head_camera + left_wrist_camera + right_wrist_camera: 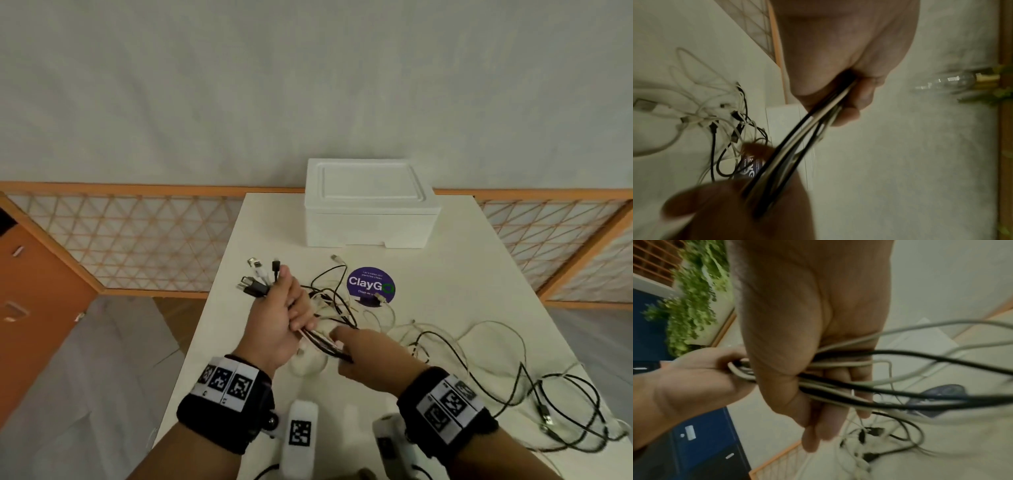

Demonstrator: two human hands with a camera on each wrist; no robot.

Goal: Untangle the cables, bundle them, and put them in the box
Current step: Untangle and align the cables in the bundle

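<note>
Left hand (274, 325) and right hand (363, 353) both clamped, fingers curled, on cables (322, 339) above bench (462, 260); lidded box (370, 205) at far edge; loose loops sprawling right.

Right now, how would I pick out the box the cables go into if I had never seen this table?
Start at the white table and look to its far edge, by the wall. There sits the white foam box, lid on, beyond the round purple sticker and the loose cables. It is the only big blocky thing on the table; the rest is flat or thin wire.
</note>
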